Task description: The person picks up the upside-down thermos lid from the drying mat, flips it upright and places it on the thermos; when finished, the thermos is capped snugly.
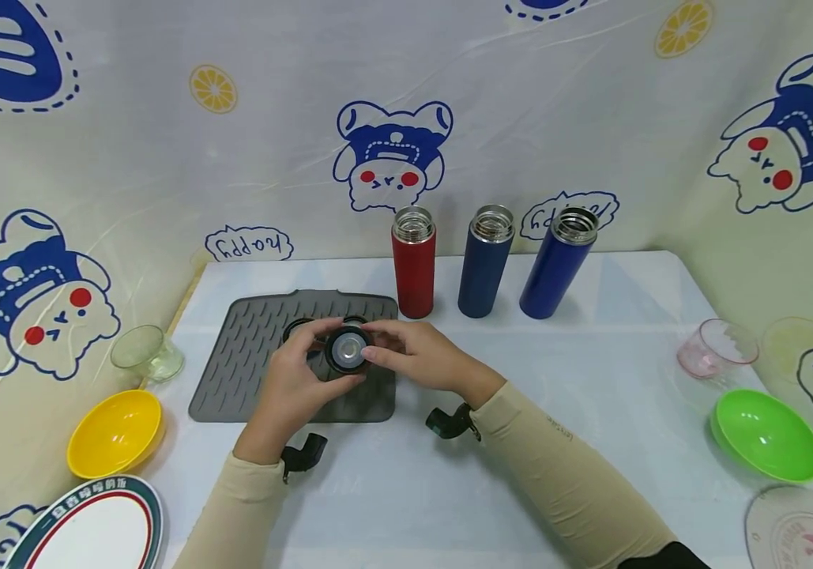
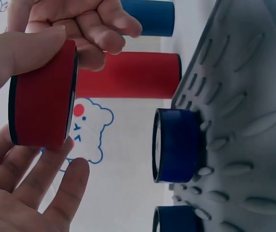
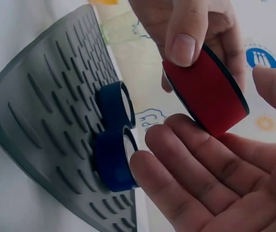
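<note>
A red bottle lid (image 3: 210, 96) with black rims is held up above the grey drying mat (image 1: 228, 371). My left hand (image 1: 292, 383) grips it, thumb on its side and fingers opposite. From the right, my right hand (image 1: 416, 352) reaches in; its fingers lie loosely bent at the lid's edge and its thumb stands apart from it in the right wrist view. Two more lids sit on the mat, a bright blue lid (image 2: 177, 146) and a dark blue lid (image 3: 113, 104), mostly covered by my hands in the head view.
Behind the mat's right side stand three lidless bottles: red (image 1: 415, 273), dark blue (image 1: 484, 273) and bright blue (image 1: 554, 273). Leftward are a clear glass (image 1: 157, 356), a yellow bowl (image 1: 116, 435) and a plate (image 1: 93, 533). A pink glass (image 1: 708, 356) and green bowl (image 1: 765, 435) stand right.
</note>
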Available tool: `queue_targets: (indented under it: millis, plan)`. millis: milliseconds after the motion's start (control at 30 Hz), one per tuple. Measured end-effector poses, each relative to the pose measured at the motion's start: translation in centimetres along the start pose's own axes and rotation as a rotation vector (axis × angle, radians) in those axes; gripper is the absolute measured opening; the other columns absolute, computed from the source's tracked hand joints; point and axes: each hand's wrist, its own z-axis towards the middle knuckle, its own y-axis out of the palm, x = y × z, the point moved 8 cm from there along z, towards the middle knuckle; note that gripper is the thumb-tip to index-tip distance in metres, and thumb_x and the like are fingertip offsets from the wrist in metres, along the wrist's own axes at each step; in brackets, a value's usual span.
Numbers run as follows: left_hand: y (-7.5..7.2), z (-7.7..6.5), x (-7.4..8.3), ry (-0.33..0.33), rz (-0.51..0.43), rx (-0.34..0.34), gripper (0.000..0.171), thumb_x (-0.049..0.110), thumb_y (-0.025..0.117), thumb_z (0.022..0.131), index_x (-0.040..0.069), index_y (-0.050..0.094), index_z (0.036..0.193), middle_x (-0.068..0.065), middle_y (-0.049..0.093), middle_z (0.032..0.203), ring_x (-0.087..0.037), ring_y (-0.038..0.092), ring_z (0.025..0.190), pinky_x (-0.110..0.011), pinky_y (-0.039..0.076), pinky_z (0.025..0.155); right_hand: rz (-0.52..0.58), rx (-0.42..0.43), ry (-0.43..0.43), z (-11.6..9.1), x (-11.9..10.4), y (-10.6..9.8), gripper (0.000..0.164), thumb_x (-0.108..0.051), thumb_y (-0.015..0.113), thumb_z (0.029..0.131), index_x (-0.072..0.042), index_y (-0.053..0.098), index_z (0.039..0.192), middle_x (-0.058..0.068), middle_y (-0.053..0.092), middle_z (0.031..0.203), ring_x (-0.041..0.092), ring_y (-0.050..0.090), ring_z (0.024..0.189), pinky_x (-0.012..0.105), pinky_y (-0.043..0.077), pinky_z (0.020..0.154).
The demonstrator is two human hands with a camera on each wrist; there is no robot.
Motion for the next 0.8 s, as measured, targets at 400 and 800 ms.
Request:
queue_targets:
  millis: [400,800]
  plan:
    - [0.9,0.0,0.4,0.04,-0.04,-0.04,0.082,0.027,0.089,0.062,0.021,0.049,0.133,0.013,0.052,0.124,-0.008,0.05,0.105,-0.038,0.046,0.087,0.229,0.013,0.106,0.0,0.8,0.0,0.044,-0.032,0.063,0.091,-0.007,0.055,0.127,0.006,0.064,0.099,0.025,0.064,0.072,0.045,0.054,0.067]
    - [2.7,-0.3,-2.3,-0.335,-0.56,-0.101,0.058,0.04,0.061,0.09,0.017,0.04,0.138,-0.006,0.047,0.129,-0.026,0.056,0.106,-0.042,0.051,0.079,0.163,0.178,0.066,-0.5,-0.3,-1.4,0.035,-0.02,0.065,0.09,-0.015,0.057,0.124,0.0,0.064,0.101,0.019,0.061,0.089,0.034,0.052,0.076]
